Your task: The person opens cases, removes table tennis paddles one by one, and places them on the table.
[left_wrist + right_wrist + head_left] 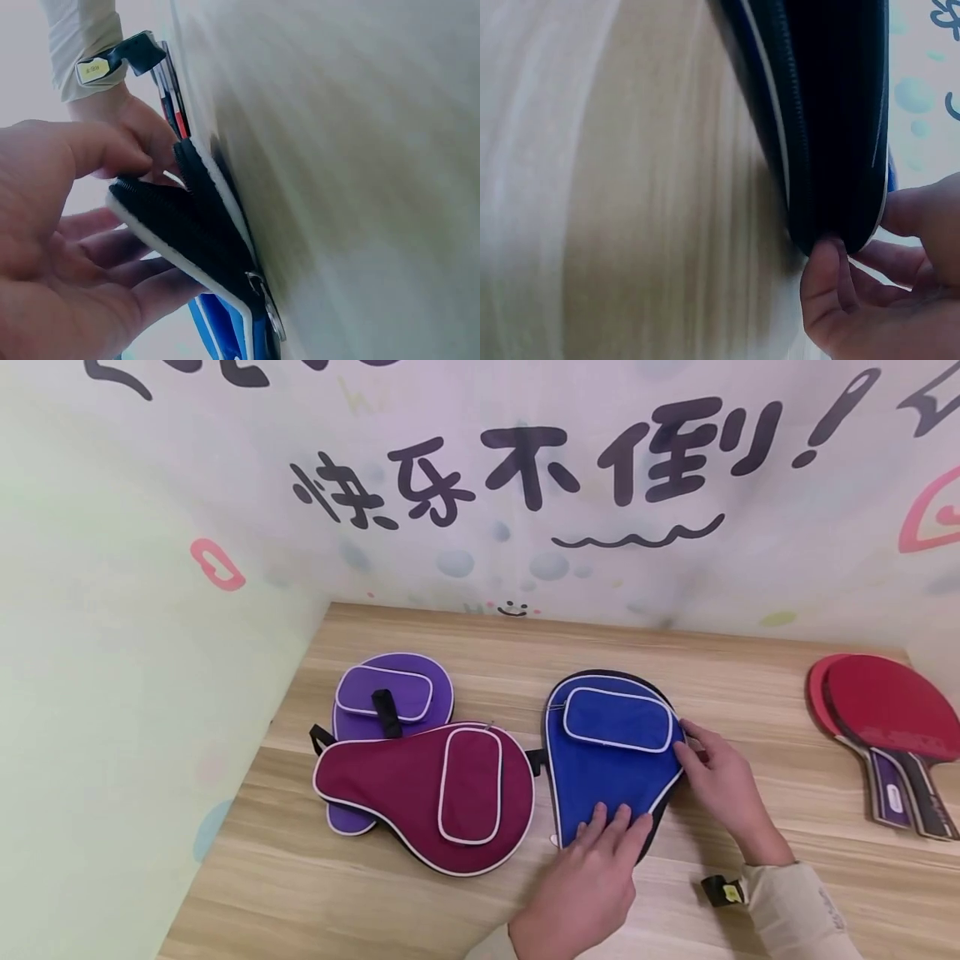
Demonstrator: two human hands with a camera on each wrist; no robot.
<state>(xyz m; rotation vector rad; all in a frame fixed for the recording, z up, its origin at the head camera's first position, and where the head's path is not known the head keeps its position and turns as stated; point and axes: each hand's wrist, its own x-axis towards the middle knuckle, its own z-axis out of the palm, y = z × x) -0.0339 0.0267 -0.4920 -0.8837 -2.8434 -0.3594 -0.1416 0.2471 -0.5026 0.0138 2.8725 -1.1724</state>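
Observation:
A blue table tennis bat case [615, 785] with white piping lies on the wooden table, its pocketed round end toward the wall. My right hand [727, 785] pinches its right edge. The right wrist view shows the case's dark mouth [836, 112] gaping along the zip, with a fingertip at its lower end and the thumb against the outer cover. My left hand [588, 881] rests on the near, narrow part of the case with fingers extended. In the left wrist view, the thumb is by the unzipped edge [180, 225], and a metal zip pull [268, 304] hangs nearby.
Left of the blue case, a maroon bat case [405, 772] lies across a purple one [442, 681]. Two red bats [892, 706] overlap at the table's right side. A printed wall cloth [487, 577] rises behind the table [247, 868], and another stands at the left.

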